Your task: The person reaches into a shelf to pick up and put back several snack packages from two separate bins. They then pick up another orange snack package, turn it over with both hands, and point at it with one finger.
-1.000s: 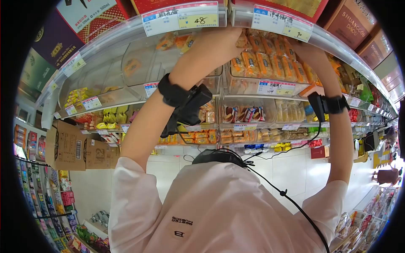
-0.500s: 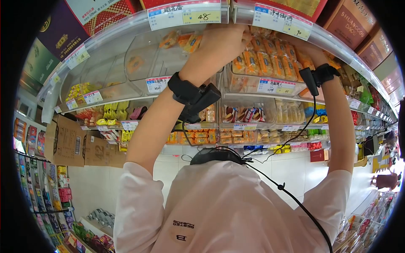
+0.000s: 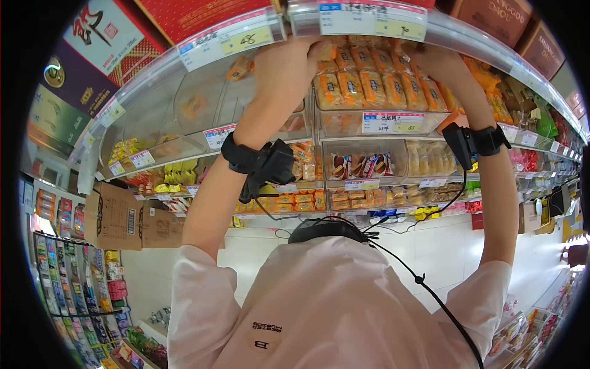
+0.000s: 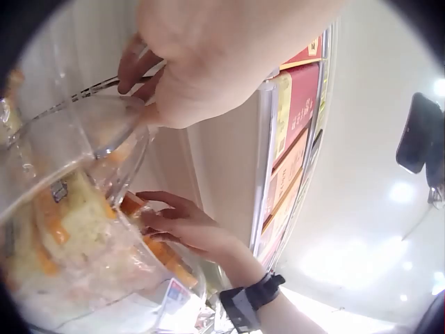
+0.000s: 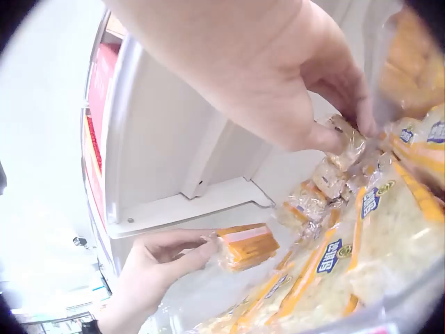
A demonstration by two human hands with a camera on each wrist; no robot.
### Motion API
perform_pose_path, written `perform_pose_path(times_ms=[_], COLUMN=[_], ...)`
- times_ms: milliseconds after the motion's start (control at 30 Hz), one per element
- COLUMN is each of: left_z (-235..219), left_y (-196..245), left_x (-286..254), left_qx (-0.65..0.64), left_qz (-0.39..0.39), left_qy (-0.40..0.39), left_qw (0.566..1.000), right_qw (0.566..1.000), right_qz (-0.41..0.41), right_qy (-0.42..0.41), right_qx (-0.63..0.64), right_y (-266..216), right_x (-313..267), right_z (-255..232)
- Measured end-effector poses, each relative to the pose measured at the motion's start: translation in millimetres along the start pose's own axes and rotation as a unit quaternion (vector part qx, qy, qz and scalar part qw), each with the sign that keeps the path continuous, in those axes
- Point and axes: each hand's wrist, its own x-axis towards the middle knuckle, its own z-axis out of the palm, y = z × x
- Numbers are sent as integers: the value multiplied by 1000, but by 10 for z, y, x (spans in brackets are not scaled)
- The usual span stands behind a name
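In the head view a clear bin [image 3: 344,114] on the upper shelf holds rows of pastry packs [image 3: 372,89] in clear wrap with orange bands. My left hand [image 3: 279,80] reaches in over its left side. From the right wrist view, that hand pinches an orange-banded pastry pack [image 5: 248,248] between thumb and fingers. At the bin's right back is my right hand [image 3: 442,64], partly under the shelf lip. Up close, the right hand [image 5: 306,83] pinches the end of a small wrapped pastry pack [image 5: 348,142] in the back row, thumb on its near side.
Overhead runs a shelf edge with price tags [image 3: 372,21], boxes standing above it. To the left is a clear bin [image 3: 209,107] with a few packs. Lower shelves hold more snacks [image 3: 362,166]. A cardboard box [image 3: 117,215] stands at left, and cables hang from both wrist cameras.
The head view has shifted, so the shelf tags and bins sit further left. My left hand stays by the bin's left side. The right wrist camera has dropped slightly lower in view.
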Motion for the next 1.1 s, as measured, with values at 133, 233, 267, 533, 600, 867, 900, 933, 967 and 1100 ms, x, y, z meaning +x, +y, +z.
perform_pose_path(times_ms=[133, 233, 267, 533, 600, 867, 900, 933, 967, 1100], left_z=[12, 51, 67, 127, 201, 380, 331, 273, 218, 84], left_y=[-21, -14, -14, -57, -88, -88, -60, -31, 15, 120], left_x=[21, 63, 83, 309, 337, 463, 473, 459, 448, 493], left_qx=[44, 51, 51, 68, 82, 108, 88, 68, 47, 71], left_qz=[37, 53, 57, 33, 58, -18, -24, -31, -37, 1], left_qy=[-13, -14, -10, -118, -113, -174, -201, -228, -255, -327], left_qw=[998, 997, 997, 990, 989, 979, 975, 971, 965, 942], right_qw=[998, 998, 997, 994, 994, 989, 983, 983, 983, 981], right_qz=[5, 5, -6, 21, 21, -49, -80, -65, -49, -4], right_qy=[22, 22, 35, 55, 59, 101, 130, 116, 100, 52], right_qx=[51, 65, 62, 88, 89, 93, 100, 124, 148, 188], right_y=[-45, 13, 8, 103, 103, -12, -75, -122, -175, -378], right_x=[-111, -136, -141, -83, -91, -200, -244, -282, -334, -628], right_z=[35, 127, 143, 252, 247, 99, 38, -40, -133, -424])
